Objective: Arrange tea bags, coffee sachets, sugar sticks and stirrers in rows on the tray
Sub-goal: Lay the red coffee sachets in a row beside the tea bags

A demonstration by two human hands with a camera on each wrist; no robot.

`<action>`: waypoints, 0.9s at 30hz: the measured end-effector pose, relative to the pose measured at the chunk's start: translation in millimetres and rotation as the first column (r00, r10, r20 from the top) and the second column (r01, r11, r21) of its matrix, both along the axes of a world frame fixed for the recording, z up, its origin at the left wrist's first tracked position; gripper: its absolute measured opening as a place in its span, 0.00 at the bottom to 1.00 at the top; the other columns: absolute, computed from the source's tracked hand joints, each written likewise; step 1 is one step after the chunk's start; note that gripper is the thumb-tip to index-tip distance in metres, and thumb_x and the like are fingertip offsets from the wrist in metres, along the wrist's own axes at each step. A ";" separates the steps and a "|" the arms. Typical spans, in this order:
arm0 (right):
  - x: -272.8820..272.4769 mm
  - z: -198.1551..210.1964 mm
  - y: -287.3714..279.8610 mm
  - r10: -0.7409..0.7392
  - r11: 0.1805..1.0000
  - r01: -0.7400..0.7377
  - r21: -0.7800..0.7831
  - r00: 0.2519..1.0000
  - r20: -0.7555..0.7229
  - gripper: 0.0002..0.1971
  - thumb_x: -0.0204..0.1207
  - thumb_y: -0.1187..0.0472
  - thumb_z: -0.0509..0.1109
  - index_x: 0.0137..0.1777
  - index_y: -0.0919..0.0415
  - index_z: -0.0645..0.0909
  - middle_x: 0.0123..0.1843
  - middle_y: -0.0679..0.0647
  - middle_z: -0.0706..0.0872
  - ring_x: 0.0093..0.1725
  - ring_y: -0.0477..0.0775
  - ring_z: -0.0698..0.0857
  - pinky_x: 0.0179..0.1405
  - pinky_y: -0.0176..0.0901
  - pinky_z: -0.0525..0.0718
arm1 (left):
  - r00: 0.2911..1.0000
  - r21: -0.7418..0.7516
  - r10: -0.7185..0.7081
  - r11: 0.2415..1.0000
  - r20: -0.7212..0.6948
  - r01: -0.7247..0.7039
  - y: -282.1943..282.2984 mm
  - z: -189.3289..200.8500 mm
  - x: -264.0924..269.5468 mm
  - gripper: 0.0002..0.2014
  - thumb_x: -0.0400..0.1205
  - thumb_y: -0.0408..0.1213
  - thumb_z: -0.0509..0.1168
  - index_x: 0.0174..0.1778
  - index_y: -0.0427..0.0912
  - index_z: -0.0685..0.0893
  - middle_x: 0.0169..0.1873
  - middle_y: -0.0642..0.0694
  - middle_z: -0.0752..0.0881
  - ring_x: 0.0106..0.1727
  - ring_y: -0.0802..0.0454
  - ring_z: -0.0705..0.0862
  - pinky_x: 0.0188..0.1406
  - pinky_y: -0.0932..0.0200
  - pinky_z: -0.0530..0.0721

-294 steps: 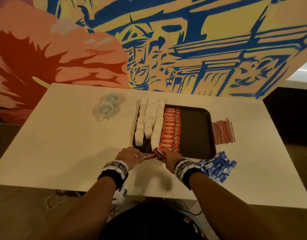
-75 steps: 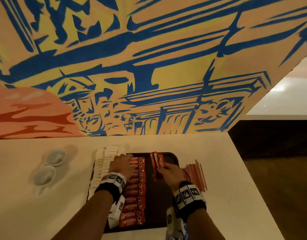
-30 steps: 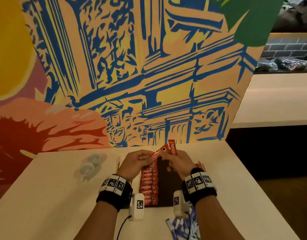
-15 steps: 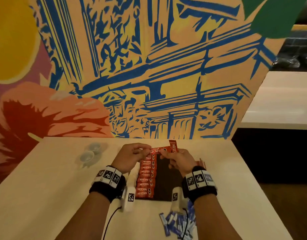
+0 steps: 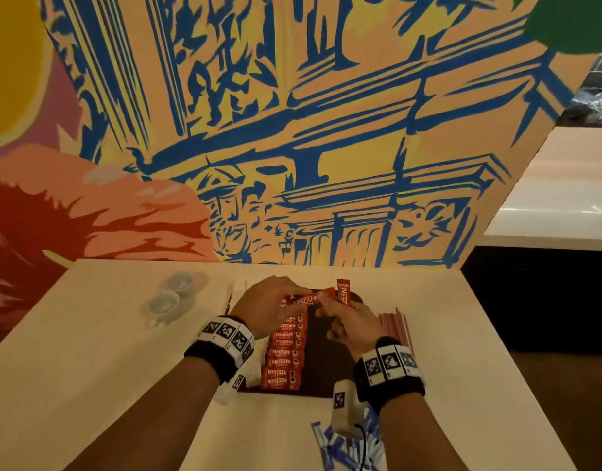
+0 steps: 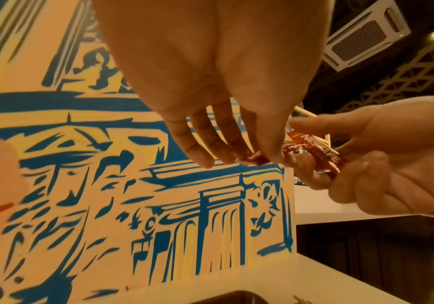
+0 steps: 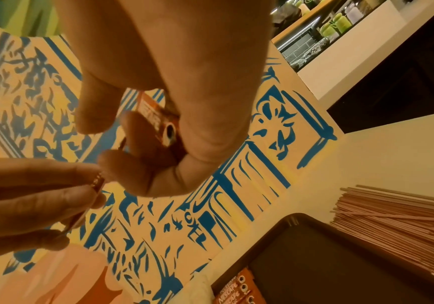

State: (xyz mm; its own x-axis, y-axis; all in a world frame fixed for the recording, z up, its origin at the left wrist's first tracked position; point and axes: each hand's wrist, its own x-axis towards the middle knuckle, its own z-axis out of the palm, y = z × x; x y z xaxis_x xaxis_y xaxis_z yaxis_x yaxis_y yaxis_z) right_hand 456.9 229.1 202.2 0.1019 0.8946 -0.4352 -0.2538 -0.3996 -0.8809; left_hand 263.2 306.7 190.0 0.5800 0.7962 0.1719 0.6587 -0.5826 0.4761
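Observation:
A dark tray (image 5: 330, 372) lies on the white table. A row of red coffee sachets (image 5: 286, 355) runs down its left part. My left hand (image 5: 292, 299) pinches one end of a single coffee sachet (image 5: 304, 299), held level over the far end of that row. My right hand (image 5: 326, 300) touches the sachet's other end and grips another sachet (image 5: 343, 294) upright. The left wrist view shows my left fingertips (image 6: 270, 156) on the sachet's end (image 6: 258, 159). In the right wrist view, my right hand's curled fingers (image 7: 138, 127) hold a sachet (image 7: 159, 121). My left arm hides most of the tea bags.
Red stirrers (image 5: 394, 326) lie in a bundle on the table right of the tray; they also show in the right wrist view (image 7: 392, 224). Blue sugar sticks (image 5: 343, 450) are heaped near the front edge. Two small cups (image 5: 170, 297) stand at the left. A painted wall rises behind.
Both hands rose from the tray. My left hand drew one sachet sideways out of the right hand's bunch, and it went from tilted to level over the far end of the row.

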 end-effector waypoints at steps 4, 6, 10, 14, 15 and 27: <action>4.8 -13.7 13.1 -0.110 0.986 0.106 -0.128 0.994 -0.026 0.17 0.82 0.47 0.73 0.63 0.56 0.81 0.46 0.55 0.88 0.29 0.47 0.74 0.34 0.46 0.80 | 0.995 -0.088 0.102 0.991 0.012 -0.100 23.9 -19.9 -3.7 0.15 0.85 0.48 0.68 0.67 0.53 0.86 0.52 0.53 0.86 0.51 0.56 0.81 0.59 0.52 0.80; 9.3 -25.0 19.4 -0.158 0.971 0.144 -0.190 0.986 -0.061 0.15 0.85 0.50 0.68 0.66 0.56 0.77 0.47 0.57 0.84 0.29 0.49 0.74 0.31 0.47 0.79 | 0.986 -0.146 0.164 0.976 -0.008 -0.164 38.2 -36.1 -8.5 0.15 0.85 0.48 0.69 0.67 0.52 0.85 0.52 0.53 0.87 0.49 0.57 0.80 0.57 0.55 0.81; 11.2 -44.4 30.7 -0.160 0.949 0.146 -0.279 0.987 -0.029 0.09 0.87 0.61 0.62 0.63 0.61 0.76 0.50 0.61 0.83 0.32 0.53 0.78 0.33 0.50 0.82 | 0.963 -0.213 0.226 0.943 -0.149 -0.255 61.6 -72.7 -14.9 0.13 0.85 0.51 0.67 0.64 0.52 0.83 0.56 0.55 0.86 0.50 0.56 0.81 0.48 0.60 0.77; 16.6 -59.6 40.3 -0.110 0.951 0.134 -0.279 0.989 0.100 0.08 0.85 0.65 0.68 0.62 0.65 0.80 0.48 0.60 0.83 0.40 0.55 0.84 0.39 0.48 0.88 | 0.940 -0.260 0.187 0.929 -0.285 -0.264 81.9 -105.4 -10.5 0.14 0.86 0.50 0.65 0.66 0.52 0.82 0.61 0.52 0.86 0.60 0.49 0.84 0.57 0.55 0.82; 19.4 -63.9 42.3 -0.118 0.949 0.148 -0.278 0.985 0.122 0.10 0.84 0.65 0.69 0.63 0.67 0.80 0.47 0.60 0.84 0.41 0.55 0.85 0.40 0.47 0.88 | 0.932 -0.267 0.172 0.927 -0.317 -0.262 87.4 -112.8 -7.7 0.14 0.86 0.50 0.65 0.66 0.52 0.81 0.62 0.51 0.86 0.61 0.48 0.84 0.60 0.53 0.82; 32.7 -94.5 60.2 -0.139 0.922 0.240 -0.303 0.938 0.317 0.08 0.80 0.62 0.75 0.56 0.65 0.86 0.45 0.58 0.90 0.43 0.55 0.88 0.52 0.50 0.90 | 0.819 -0.162 -0.007 0.981 -0.573 -0.104 142.9 -175.8 37.1 0.12 0.83 0.32 0.62 0.62 0.46 0.83 0.63 0.44 0.85 0.66 0.43 0.81 0.68 0.44 0.76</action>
State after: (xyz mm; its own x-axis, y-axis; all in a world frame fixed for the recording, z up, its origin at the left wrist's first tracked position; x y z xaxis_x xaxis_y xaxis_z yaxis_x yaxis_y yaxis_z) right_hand 489.5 289.3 107.7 0.4189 0.6542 -0.6297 -0.1132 -0.6504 -0.7511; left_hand 300.3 449.6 14.3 0.4891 0.8102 -0.3231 0.8688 -0.4851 0.0990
